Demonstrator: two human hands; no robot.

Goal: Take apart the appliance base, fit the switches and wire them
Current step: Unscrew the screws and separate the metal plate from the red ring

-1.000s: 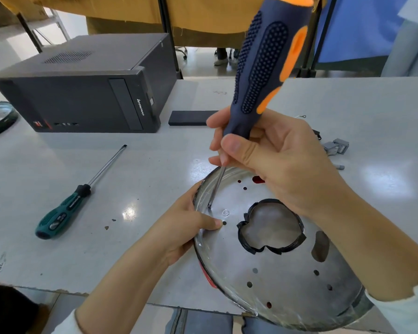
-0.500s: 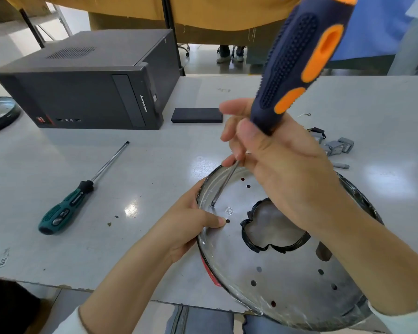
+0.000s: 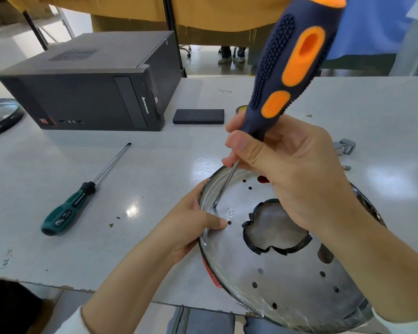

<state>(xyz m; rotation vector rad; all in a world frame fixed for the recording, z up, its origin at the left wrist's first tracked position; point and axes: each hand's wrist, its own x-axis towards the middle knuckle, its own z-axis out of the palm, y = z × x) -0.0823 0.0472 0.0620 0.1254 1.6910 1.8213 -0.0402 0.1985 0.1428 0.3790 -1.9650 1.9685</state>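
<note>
The round shiny metal appliance base (image 3: 263, 273) overhangs the table's near edge at five o'clock. The right hand (image 3: 292, 174) grips the navy-and-orange screwdriver (image 3: 292, 56), its shaft slanting toward seven o'clock, tip in a hole near the rim. The left hand (image 3: 191, 227) pinches that rim just beside the tip. A green-handled screwdriver (image 3: 68, 210) lies well apart at nine o'clock; nothing blocks the tip.

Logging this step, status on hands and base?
Right hand grips screwdriver, tip in a hole near the rim. Left hand grips base at its edge. Nothing blocking.
</note>
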